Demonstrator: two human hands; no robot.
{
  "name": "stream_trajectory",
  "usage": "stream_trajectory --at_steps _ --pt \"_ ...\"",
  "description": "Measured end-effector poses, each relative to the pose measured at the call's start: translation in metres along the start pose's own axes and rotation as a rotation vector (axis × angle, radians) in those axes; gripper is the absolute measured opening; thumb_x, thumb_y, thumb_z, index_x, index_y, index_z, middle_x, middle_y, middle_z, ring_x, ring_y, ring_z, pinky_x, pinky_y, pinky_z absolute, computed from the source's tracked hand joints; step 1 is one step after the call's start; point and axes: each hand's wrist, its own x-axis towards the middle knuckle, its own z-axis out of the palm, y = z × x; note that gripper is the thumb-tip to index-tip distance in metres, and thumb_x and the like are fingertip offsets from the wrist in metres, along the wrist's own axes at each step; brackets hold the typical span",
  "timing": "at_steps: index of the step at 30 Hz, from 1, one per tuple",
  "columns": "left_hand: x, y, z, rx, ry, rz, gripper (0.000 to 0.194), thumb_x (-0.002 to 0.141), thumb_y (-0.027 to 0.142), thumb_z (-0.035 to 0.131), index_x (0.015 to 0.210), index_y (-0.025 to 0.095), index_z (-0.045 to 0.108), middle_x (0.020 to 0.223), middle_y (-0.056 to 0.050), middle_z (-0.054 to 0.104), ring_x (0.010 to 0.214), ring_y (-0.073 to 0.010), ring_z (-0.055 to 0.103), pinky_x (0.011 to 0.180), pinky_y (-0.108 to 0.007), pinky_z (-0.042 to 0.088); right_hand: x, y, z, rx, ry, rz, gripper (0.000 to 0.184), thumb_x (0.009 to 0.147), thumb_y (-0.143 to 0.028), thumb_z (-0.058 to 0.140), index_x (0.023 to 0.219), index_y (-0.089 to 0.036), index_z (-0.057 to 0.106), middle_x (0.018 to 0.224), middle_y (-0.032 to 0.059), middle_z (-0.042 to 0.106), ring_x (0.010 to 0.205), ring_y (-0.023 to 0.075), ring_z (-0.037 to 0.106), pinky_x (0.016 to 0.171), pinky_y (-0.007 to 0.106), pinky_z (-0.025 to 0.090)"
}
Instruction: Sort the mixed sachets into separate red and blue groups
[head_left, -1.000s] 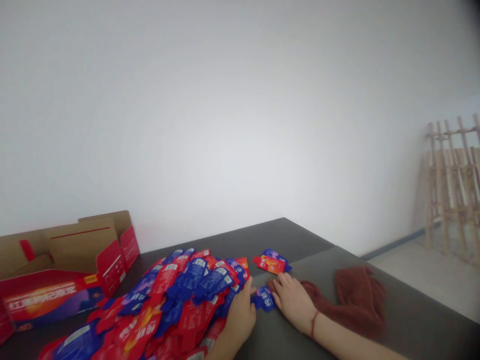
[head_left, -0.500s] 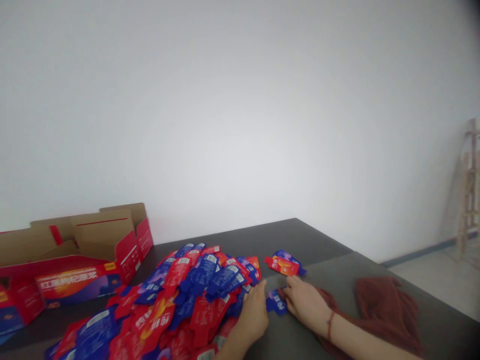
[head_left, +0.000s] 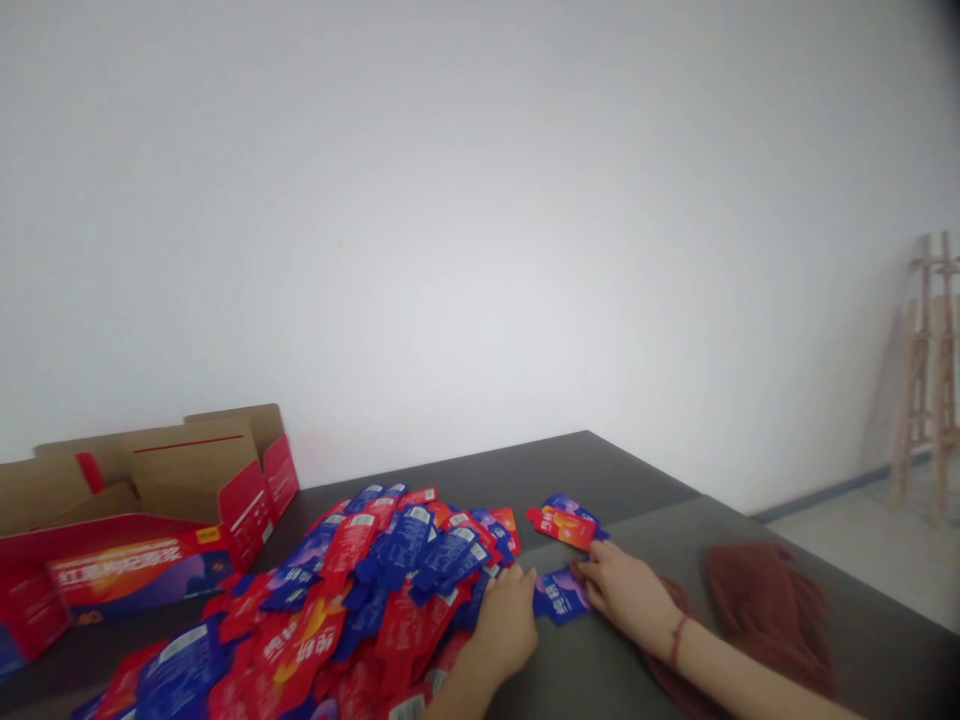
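Observation:
A large heap of red and blue sachets (head_left: 397,590) lies on the dark table, printed with light lettering and barcodes. At its right edge is my left hand (head_left: 504,622), fingers closed at the left end of a blue sachet (head_left: 561,596). Over that sachet's right end rests my right hand (head_left: 628,592), fingers curled; a bit of brown shows at their tips. A brown cloth (head_left: 769,610) runs from the right beneath this hand and wrist. Just beyond lie a red sachet (head_left: 564,527) and a blue-purple one, overlapping.
On the left stands an open red cardboard box (head_left: 150,570) with brown inner flaps. The table (head_left: 562,465) has a corner near the white wall (head_left: 480,250). A wooden ladder-like frame (head_left: 926,390) leans at the far right, on the floor past the table edge.
My right hand has shifted slightly right along the blue sachet, and more of its printed face shows. My left hand stays by the heap. The view has turned a little to the right.

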Motion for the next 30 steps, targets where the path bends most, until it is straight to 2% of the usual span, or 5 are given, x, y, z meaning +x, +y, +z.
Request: stream_trajectory --at_steps 4,11,15,24,30 --pt "0.000 0.002 -0.002 0.025 0.010 0.016 0.058 0.075 0.008 0.038 0.132 0.010 0.048 0.122 -0.015 0.056 0.110 -0.0285 0.050 0.097 -0.040 0.037 0.012 0.011 0.002 -0.015 -0.017 0.094 0.027 0.087 -0.016 0.043 0.087 -0.017 0.070 0.093 0.0114 0.064 0.091 0.0237 0.059 0.074 0.031 0.044" --pt "0.000 -0.003 0.001 -0.003 0.023 0.032 0.052 0.081 0.010 0.034 0.130 0.014 0.050 0.122 -0.013 0.056 0.112 -0.0256 0.049 0.097 -0.036 0.035 0.016 -0.031 0.009 0.016 0.018 -0.147 0.026 0.089 -0.023 0.043 0.085 -0.019 0.069 0.088 0.0074 0.061 0.082 0.0195 0.057 0.067 0.027 0.041" --pt "0.000 -0.002 0.001 0.004 0.021 0.029 0.050 0.084 0.013 0.032 0.130 0.016 0.050 0.118 -0.012 0.057 0.108 -0.0259 0.051 0.095 -0.037 0.037 -0.004 -0.027 0.009 0.070 0.044 -0.262 0.024 0.089 -0.024 0.044 0.087 -0.023 0.067 0.086 0.0037 0.060 0.079 0.0170 0.056 0.066 0.025 0.039" --pt "0.001 -0.002 0.001 0.035 0.033 0.063 0.055 0.078 0.011 0.037 0.132 0.013 0.048 0.120 -0.014 0.056 0.110 -0.0275 0.050 0.098 -0.039 0.036 0.012 0.002 0.012 0.010 0.037 0.065 0.028 0.089 -0.017 0.040 0.088 -0.016 0.069 0.094 0.0108 0.061 0.089 0.0219 0.059 0.075 0.029 0.044" --pt "0.000 -0.001 0.001 0.034 0.042 0.048 0.048 0.084 0.011 0.031 0.126 0.016 0.053 0.117 -0.012 0.057 0.105 -0.0251 0.052 0.093 -0.037 0.038 0.014 -0.035 0.013 0.014 0.026 -0.190 0.024 0.088 -0.020 0.042 0.089 -0.019 0.066 0.091 0.0073 0.060 0.083 0.0205 0.057 0.069 0.028 0.042"
